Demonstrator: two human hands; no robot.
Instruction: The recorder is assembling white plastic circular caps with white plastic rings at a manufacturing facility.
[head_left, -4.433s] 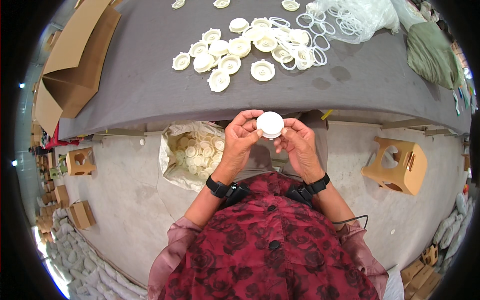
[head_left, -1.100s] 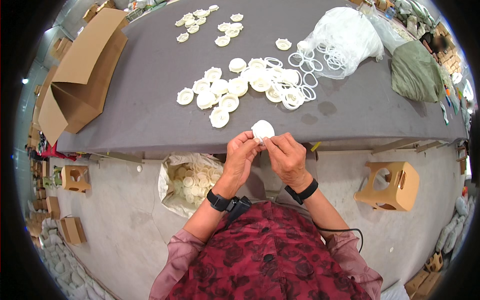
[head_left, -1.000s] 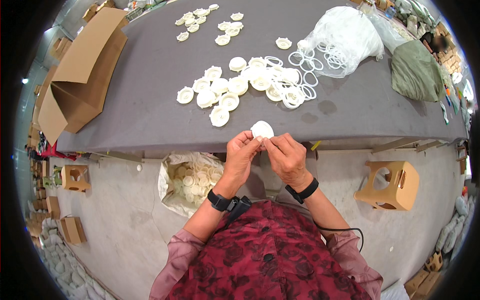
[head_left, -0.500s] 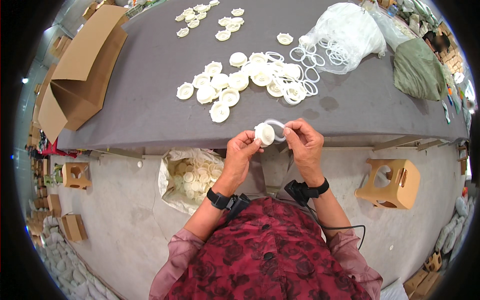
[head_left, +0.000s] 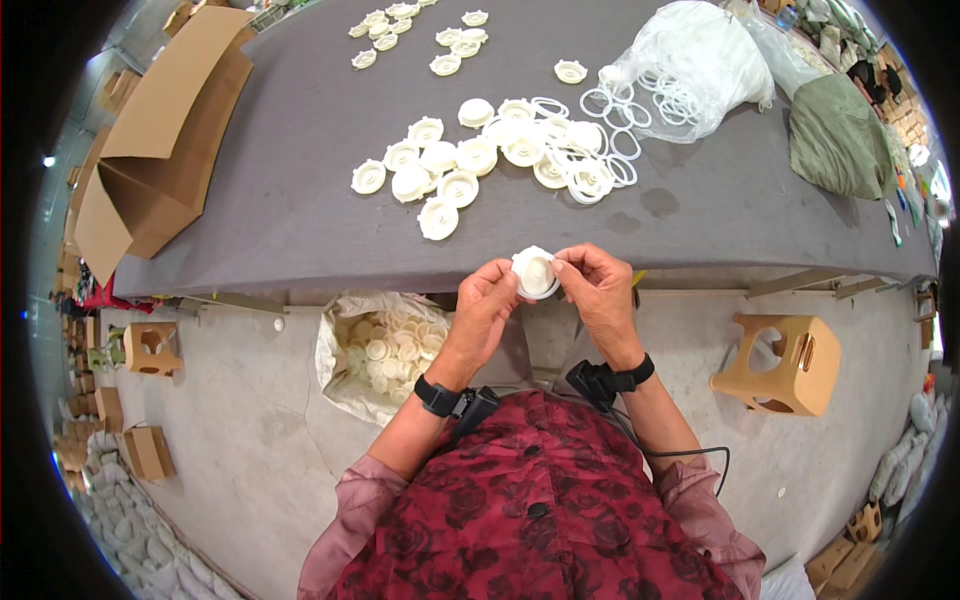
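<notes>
A round cream plastic cap (head_left: 536, 270) is held up between both hands at the table's front edge. My left hand (head_left: 487, 305) pinches its left side between thumb and fingers. On the other side, my right hand (head_left: 597, 285) is closed at the cap's edge, where the white sealing ring lies against the rim. How far the ring is seated cannot be made out. Beyond my hands, a cluster of similar caps (head_left: 458, 188) lies on the grey table (head_left: 300, 180), with loose white rings (head_left: 622, 145) mixed in on the right.
A clear plastic bag (head_left: 700, 65) with rings spilling out stands at the back right, beside a green cloth bundle (head_left: 838, 137). An open cardboard box (head_left: 170, 130) sits on the left. Below stand a white sack (head_left: 340, 375) of caps and tan stools (head_left: 800, 365).
The ring, held apart beside the cap earlier, is now against the cap's rim. My right hand has moved left to the cap, whose face has tilted toward me.
</notes>
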